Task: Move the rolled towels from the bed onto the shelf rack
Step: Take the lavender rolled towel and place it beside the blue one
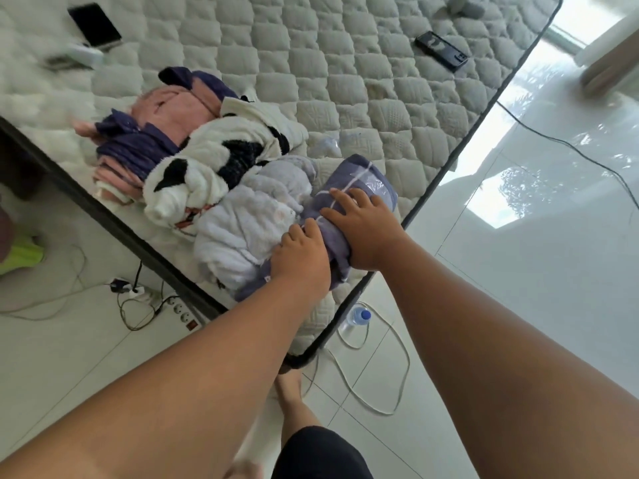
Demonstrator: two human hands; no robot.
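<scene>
Several rolled towels lie in a row near the corner of the quilted bed point(345, 81). Nearest me is a purple roll with thin white stripes point(359, 181). My right hand point(366, 229) lies over its top, fingers spread along it. My left hand point(304, 254) grips the same roll at its near end, fingers curled over the cloth. Beside it sit a pale lilac-white roll point(249, 229), a white and black one point(214, 160), and a purple and pink one point(152, 140). No shelf rack is in view.
A black phone point(442, 50) and a dark tablet point(94, 24) lie on the bed farther off. On the white tiled floor are a power strip point(179, 311) with cables, a water bottle point(356, 318) by the bed corner, and my foot point(290, 385).
</scene>
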